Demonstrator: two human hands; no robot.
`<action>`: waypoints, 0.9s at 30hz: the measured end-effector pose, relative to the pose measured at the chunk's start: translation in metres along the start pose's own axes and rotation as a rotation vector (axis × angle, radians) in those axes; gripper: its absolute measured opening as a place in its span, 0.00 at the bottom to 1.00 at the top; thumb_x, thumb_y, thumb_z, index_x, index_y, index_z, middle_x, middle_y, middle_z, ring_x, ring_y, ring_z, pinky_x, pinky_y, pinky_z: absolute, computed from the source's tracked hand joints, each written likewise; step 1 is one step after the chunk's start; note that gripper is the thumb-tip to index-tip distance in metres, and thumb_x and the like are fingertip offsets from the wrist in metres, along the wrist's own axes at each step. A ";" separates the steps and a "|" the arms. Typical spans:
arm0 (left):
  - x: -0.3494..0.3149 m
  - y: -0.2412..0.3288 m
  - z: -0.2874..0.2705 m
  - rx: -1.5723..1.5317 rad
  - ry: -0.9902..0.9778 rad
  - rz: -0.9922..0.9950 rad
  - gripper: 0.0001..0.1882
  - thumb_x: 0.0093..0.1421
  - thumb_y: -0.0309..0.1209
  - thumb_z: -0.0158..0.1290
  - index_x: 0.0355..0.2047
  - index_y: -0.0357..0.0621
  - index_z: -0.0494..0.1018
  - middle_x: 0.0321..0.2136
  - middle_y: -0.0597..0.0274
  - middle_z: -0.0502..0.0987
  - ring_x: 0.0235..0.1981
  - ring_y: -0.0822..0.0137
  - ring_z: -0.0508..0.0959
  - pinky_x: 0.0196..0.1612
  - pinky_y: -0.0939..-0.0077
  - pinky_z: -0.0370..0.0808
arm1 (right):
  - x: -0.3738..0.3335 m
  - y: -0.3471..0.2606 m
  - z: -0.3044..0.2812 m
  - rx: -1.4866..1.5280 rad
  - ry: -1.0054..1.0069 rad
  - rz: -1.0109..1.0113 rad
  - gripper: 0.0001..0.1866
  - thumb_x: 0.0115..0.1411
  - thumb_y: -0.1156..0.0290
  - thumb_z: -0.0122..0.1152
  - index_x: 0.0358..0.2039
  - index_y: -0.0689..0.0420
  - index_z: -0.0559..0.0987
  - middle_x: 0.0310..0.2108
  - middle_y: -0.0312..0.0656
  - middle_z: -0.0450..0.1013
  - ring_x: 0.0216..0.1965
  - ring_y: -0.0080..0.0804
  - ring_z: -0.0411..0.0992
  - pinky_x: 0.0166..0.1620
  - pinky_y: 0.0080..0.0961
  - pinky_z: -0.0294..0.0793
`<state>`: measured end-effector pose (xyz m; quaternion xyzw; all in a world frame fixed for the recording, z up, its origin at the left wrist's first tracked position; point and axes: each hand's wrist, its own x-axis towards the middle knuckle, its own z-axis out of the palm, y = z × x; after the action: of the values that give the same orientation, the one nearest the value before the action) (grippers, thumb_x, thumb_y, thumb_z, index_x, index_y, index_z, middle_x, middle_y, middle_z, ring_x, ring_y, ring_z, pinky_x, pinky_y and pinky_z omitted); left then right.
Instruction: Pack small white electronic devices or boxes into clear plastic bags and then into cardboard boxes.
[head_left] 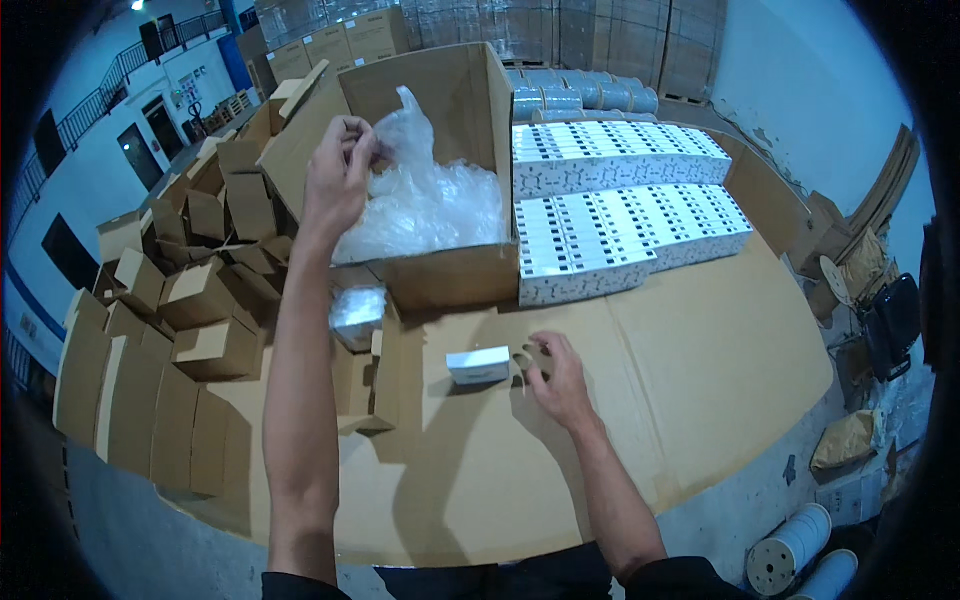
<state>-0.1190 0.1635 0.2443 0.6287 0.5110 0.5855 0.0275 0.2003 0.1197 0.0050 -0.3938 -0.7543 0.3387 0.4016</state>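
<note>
My left hand (342, 172) is raised over the large open cardboard carton (440, 280), its fingers curled against the edge of a clear plastic bag (407, 130). That bag stands up from a heap of crumpled clear plastic bags (435, 212) filling the carton. On the cardboard-covered table, a small white box (478, 365) stands in front of me. Just right of it, my right hand (560, 382) hovers with its fingers apart, holding nothing. A smaller open cardboard box (385, 375) with plastic-wrapped items (357, 312) sits partly behind my left forearm.
Two stepped rows of white patterned boxes (585, 280) stand at the right of the carton. Several opened brown boxes (215, 330) crowd the left side. Behind are wrapped rolls (585, 95); spools (790, 548) lie on the floor at lower right.
</note>
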 end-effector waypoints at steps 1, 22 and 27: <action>-0.023 0.013 0.005 -0.089 -0.042 0.007 0.06 0.73 0.26 0.47 0.42 0.34 0.68 0.34 0.56 0.79 0.37 0.69 0.81 0.44 0.74 0.78 | 0.001 0.002 -0.003 -0.047 0.089 -0.036 0.17 0.58 0.77 0.60 0.49 0.61 0.75 0.48 0.52 0.74 0.50 0.48 0.74 0.53 0.41 0.73; -0.316 0.025 0.078 -0.882 0.028 -0.930 0.10 0.73 0.31 0.51 0.49 0.37 0.70 0.36 0.66 0.76 0.37 0.76 0.77 0.42 0.79 0.76 | -0.031 -0.058 0.019 0.223 -0.183 -0.096 0.12 0.60 0.69 0.70 0.39 0.60 0.77 0.25 0.46 0.76 0.25 0.32 0.75 0.31 0.29 0.73; -0.326 0.023 0.085 -0.555 0.129 -0.854 0.15 0.76 0.37 0.46 0.38 0.39 0.74 0.28 0.71 0.74 0.30 0.80 0.69 0.33 0.81 0.68 | -0.034 -0.067 0.022 0.223 -0.249 0.007 0.11 0.61 0.71 0.69 0.38 0.60 0.76 0.24 0.47 0.75 0.26 0.31 0.76 0.32 0.29 0.74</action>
<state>0.0277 -0.0199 0.0016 0.2954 0.5483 0.6732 0.3986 0.1720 0.0547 0.0385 -0.3043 -0.7547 0.4676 0.3452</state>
